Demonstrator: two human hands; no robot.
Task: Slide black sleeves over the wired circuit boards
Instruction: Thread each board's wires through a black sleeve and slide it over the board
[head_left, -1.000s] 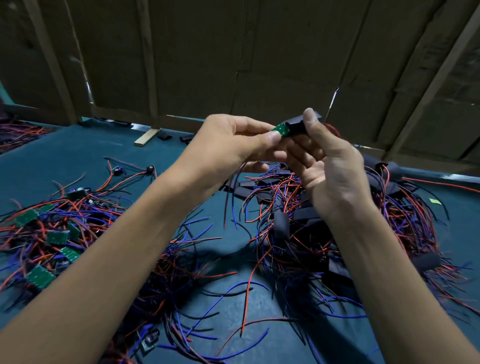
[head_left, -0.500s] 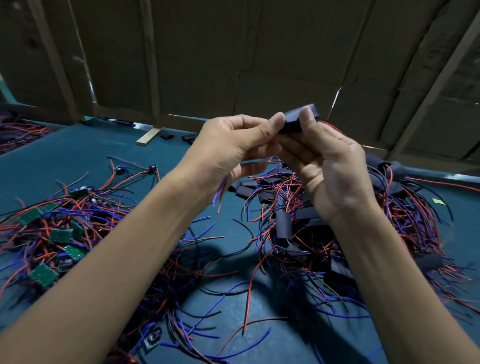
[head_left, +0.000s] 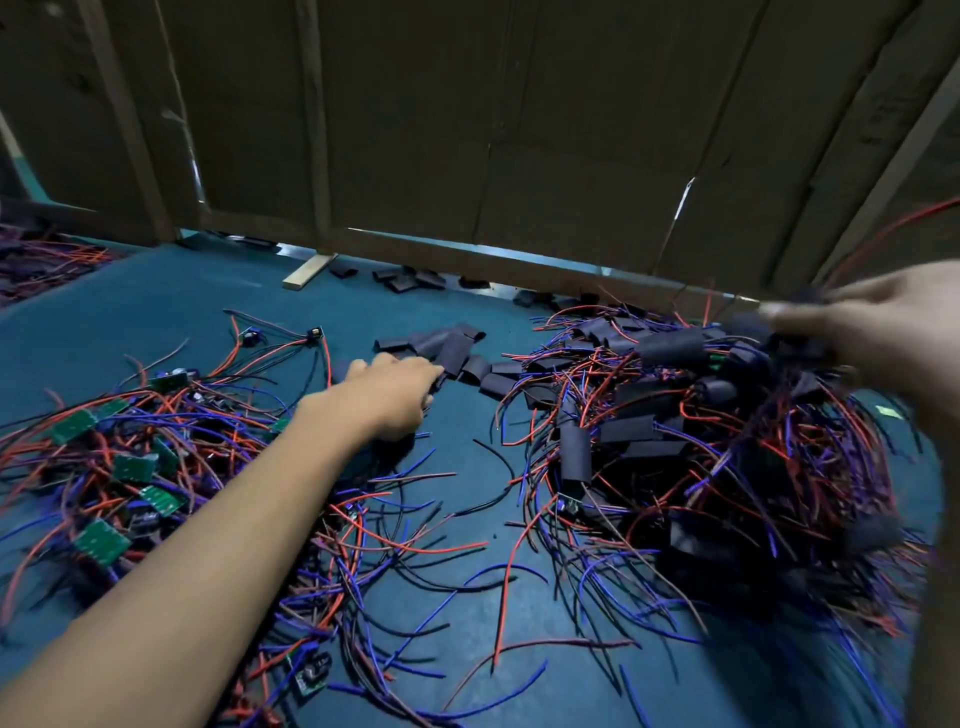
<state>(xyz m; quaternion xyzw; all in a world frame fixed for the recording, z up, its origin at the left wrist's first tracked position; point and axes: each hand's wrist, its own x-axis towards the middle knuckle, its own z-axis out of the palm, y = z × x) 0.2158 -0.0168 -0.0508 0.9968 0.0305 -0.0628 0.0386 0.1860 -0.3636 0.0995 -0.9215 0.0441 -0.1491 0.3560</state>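
Left hand (head_left: 387, 392) reaches the loose sleeves (head_left: 447, 345), grip hidden — right hand (head_left: 883, 322), blurred at the frame's edge, pinches something dark.

no readable text, labels or numbers, green circuit boards (head_left: 98, 540) too small and blurred to read

Left hand (head_left: 387, 387) at loose black sleeves (head_left: 441, 345)

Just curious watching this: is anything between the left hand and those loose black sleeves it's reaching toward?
Nothing visible does. The left hand is already at the near edge of the loose black sleeves on the teal table.
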